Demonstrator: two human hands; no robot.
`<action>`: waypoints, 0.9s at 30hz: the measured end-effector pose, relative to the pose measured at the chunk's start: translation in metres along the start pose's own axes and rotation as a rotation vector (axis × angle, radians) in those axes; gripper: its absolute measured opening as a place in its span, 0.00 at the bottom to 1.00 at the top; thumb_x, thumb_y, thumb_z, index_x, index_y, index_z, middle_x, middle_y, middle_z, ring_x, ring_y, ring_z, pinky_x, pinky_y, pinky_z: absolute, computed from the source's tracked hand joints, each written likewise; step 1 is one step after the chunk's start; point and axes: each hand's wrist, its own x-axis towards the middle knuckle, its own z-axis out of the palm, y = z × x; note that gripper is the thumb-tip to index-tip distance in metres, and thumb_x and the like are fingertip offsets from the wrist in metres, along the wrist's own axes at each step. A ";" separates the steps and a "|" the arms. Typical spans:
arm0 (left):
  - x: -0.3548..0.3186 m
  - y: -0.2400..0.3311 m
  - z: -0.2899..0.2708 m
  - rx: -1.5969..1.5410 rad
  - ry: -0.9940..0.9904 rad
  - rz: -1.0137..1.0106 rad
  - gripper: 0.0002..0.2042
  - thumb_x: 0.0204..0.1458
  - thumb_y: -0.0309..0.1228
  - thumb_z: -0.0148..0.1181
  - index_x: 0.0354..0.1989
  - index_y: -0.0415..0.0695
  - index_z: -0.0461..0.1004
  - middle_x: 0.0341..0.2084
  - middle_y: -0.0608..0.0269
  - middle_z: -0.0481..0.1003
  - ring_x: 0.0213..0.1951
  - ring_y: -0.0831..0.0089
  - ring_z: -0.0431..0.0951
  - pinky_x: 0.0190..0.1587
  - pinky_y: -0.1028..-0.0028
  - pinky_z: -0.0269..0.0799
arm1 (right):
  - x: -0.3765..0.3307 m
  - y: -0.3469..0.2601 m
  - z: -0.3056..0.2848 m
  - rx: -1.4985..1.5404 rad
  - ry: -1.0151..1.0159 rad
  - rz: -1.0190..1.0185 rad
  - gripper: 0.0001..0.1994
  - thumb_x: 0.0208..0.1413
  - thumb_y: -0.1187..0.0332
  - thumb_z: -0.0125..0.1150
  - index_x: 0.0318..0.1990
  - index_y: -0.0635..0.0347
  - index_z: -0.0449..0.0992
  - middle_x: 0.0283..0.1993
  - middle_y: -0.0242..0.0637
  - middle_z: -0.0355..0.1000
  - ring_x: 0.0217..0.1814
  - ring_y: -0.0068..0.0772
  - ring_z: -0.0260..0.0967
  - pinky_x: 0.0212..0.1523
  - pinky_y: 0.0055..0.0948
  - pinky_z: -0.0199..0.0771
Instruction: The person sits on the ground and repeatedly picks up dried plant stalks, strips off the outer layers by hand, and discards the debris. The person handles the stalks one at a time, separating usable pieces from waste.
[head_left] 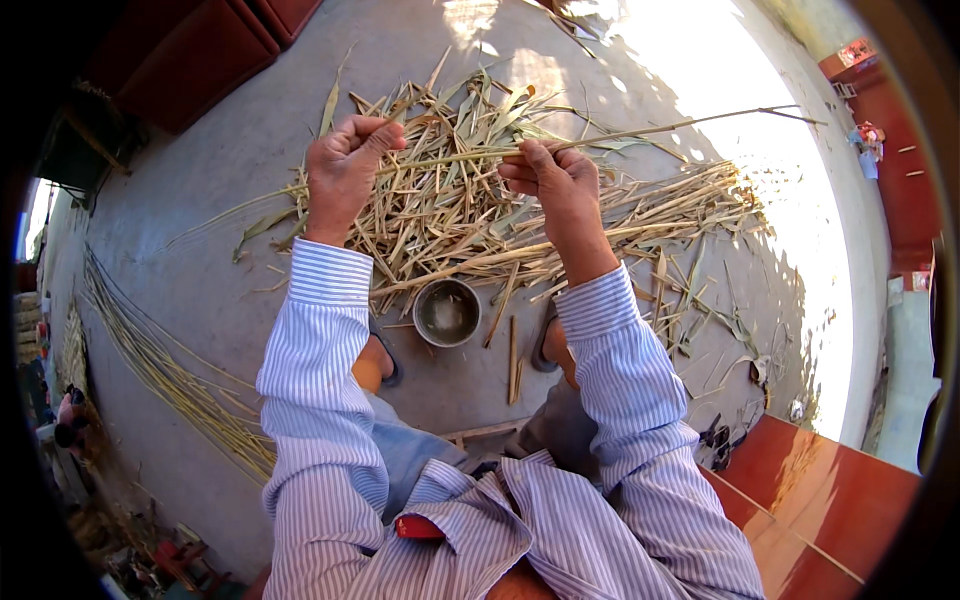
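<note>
Just one raised stalk (450, 157) (two hands (340, 170) (565, 192))

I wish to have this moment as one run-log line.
left hand: fingers pinched, hold unclear | right hand: grips long stalk | below: stalk pile, grey bowl

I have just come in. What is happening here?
A person pinches a long thin stalk in the right hand, over a pile of stalks and leaves. The left hand is curled; whether it holds anything is unclear. A bowl stands near the pile, and a bundle of thin stems lies at left.
</note>
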 end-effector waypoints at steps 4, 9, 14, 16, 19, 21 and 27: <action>0.013 0.004 -0.065 0.395 0.219 0.113 0.10 0.52 0.35 0.66 0.34 0.40 0.78 0.23 0.66 0.78 0.26 0.81 0.75 0.29 0.79 0.68 | 0.003 -0.006 -0.005 -0.044 0.052 -0.007 0.09 0.62 0.70 0.55 0.39 0.69 0.72 0.33 0.43 0.77 0.32 0.30 0.78 0.31 0.22 0.80; 0.008 -0.006 -0.055 1.178 0.150 0.679 0.16 0.50 0.45 0.65 0.33 0.43 0.78 0.27 0.61 0.77 0.35 0.60 0.75 0.38 0.61 0.68 | 0.007 -0.001 -0.009 -0.066 0.021 -0.015 0.12 0.62 0.66 0.56 0.44 0.70 0.71 0.37 0.46 0.77 0.36 0.33 0.79 0.35 0.24 0.80; -0.003 -0.020 -0.018 0.774 -0.357 0.511 0.15 0.47 0.43 0.67 0.34 0.43 0.79 0.28 0.60 0.78 0.36 0.64 0.76 0.41 0.65 0.68 | 0.005 -0.002 -0.001 -0.045 0.027 -0.008 0.12 0.62 0.67 0.56 0.42 0.70 0.71 0.35 0.44 0.77 0.34 0.32 0.78 0.33 0.23 0.80; -0.005 -0.021 -0.017 0.610 -0.378 0.213 0.13 0.49 0.39 0.67 0.35 0.42 0.79 0.28 0.62 0.79 0.35 0.69 0.77 0.42 0.69 0.69 | 0.004 -0.002 0.001 -0.034 0.015 -0.018 0.11 0.62 0.68 0.56 0.41 0.70 0.71 0.34 0.44 0.77 0.33 0.31 0.78 0.32 0.22 0.80; -0.004 -0.019 -0.021 0.307 -0.445 -0.169 0.09 0.51 0.33 0.65 0.34 0.39 0.79 0.27 0.63 0.79 0.33 0.76 0.77 0.42 0.74 0.71 | 0.004 -0.001 -0.003 -0.032 -0.032 -0.056 0.11 0.62 0.68 0.57 0.42 0.70 0.72 0.34 0.44 0.77 0.33 0.31 0.78 0.32 0.22 0.81; 0.000 -0.017 -0.028 0.164 -0.430 -0.334 0.08 0.53 0.32 0.65 0.33 0.39 0.78 0.28 0.64 0.79 0.33 0.79 0.77 0.40 0.77 0.71 | 0.001 0.000 0.000 -0.029 -0.085 -0.097 0.11 0.62 0.68 0.57 0.42 0.70 0.72 0.35 0.43 0.77 0.33 0.30 0.78 0.32 0.22 0.80; 0.007 -0.022 -0.054 0.935 0.005 -0.127 0.13 0.52 0.40 0.65 0.35 0.41 0.78 0.27 0.60 0.80 0.35 0.68 0.78 0.43 0.70 0.70 | 0.003 0.002 -0.007 -0.036 -0.141 -0.139 0.11 0.61 0.66 0.59 0.42 0.67 0.73 0.36 0.42 0.77 0.35 0.31 0.78 0.36 0.24 0.80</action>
